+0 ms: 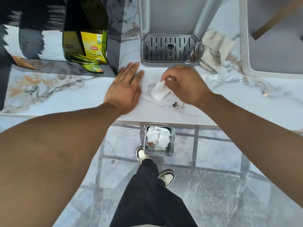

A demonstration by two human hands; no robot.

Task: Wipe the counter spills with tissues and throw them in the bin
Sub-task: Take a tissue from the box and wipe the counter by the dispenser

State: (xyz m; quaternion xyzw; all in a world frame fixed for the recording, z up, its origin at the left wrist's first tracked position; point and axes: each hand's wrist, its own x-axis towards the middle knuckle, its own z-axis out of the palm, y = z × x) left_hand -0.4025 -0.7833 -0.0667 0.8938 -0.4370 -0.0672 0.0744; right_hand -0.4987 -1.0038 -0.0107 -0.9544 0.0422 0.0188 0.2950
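My right hand [183, 84] grips a folded white tissue [159, 91] and presses it on the white marble counter [65, 99], in front of the drip tray. A small patch of dark crumbs [174, 104] lies on the counter just below the tissue. My left hand [125, 89] rests flat on the counter, fingers spread, a little left of the tissue. Below the counter edge, a square metal bin [171, 145] stands on the floor and holds several crumpled white tissues [158, 138].
A grey machine with a slotted drip tray [170, 49] stands at the back. A crumpled beige cloth [214, 49] lies right of it, then a sink [268, 46]. A yellow Lipton tea box [93, 46] with loose sachets sits back left. My shoes stand by the bin.
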